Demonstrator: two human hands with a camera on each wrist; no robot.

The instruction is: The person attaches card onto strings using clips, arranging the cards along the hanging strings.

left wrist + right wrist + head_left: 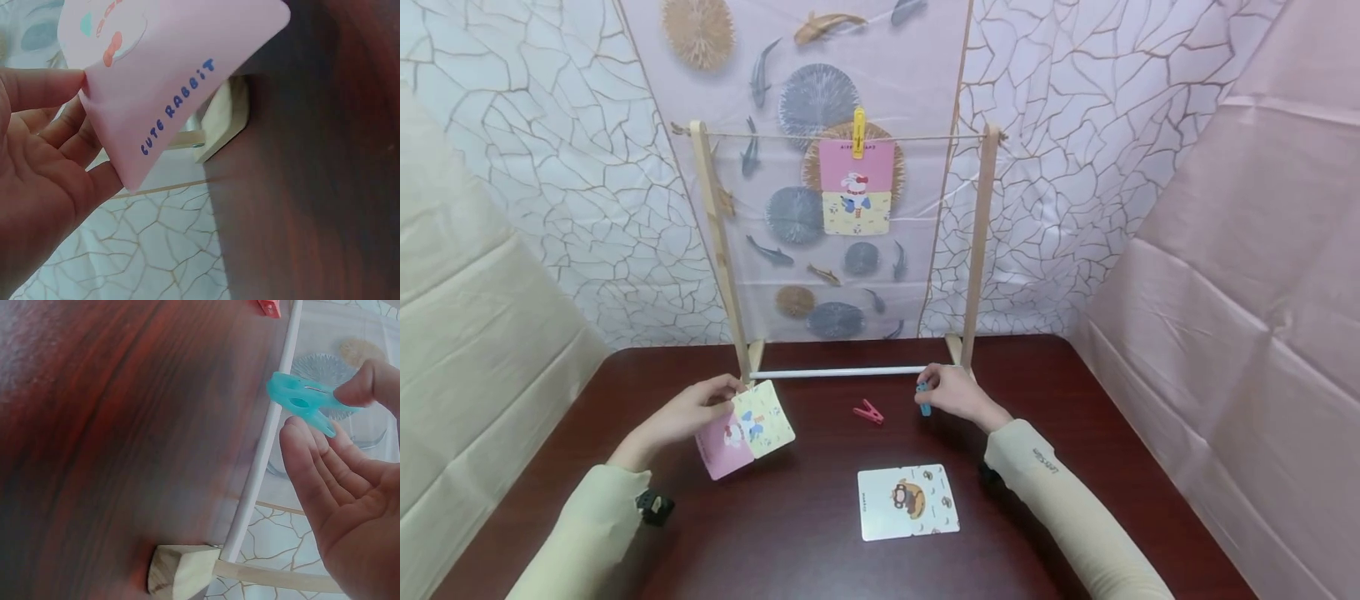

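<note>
A pink and yellow rabbit card (747, 431) is pinched along one edge by my left hand (692, 410), tilted above the table's left side. In the left wrist view the thumb presses on the pink face of the card (156, 94), with fingers behind it. My right hand (953, 393) pinches a blue clothespin (303, 397) between thumb and fingertips, near the white bar. Between the hands lies a red clothespin (868, 412) on the table. Closer to me, a white monkey card (909, 502) lies flat. A second rabbit card (857, 187) hangs from the cord under a yellow clothespin (858, 133).
A wooden frame stands at the back, with a left post (721, 250), a right post (982, 250), a cord (760, 136) across the top and a white bar (835, 372) low down. Patterned cloth (1060, 167) hangs behind the dark table (805, 550).
</note>
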